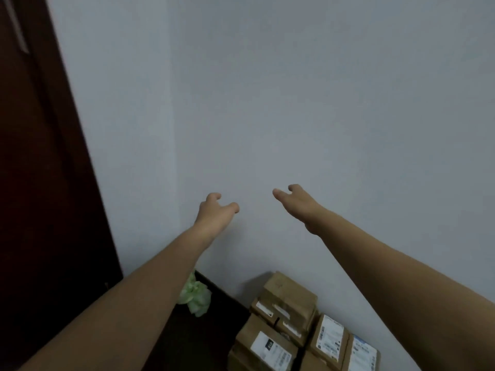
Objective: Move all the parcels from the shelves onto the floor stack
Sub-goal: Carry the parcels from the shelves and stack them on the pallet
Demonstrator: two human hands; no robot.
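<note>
Several brown cardboard parcels (290,303) with white labels are stacked on the dark floor against the wall at the bottom of the view. My left hand (214,214) and my right hand (297,203) are both raised in front of the bare wall, well above the stack. Each hand holds nothing, with its fingers curled and apart. No shelf is in view.
A dark brown door or cabinet (40,183) fills the left side. A crumpled light green bag (195,297) lies on the floor by the corner, left of the parcels. The pale wall (321,103) takes up most of the view.
</note>
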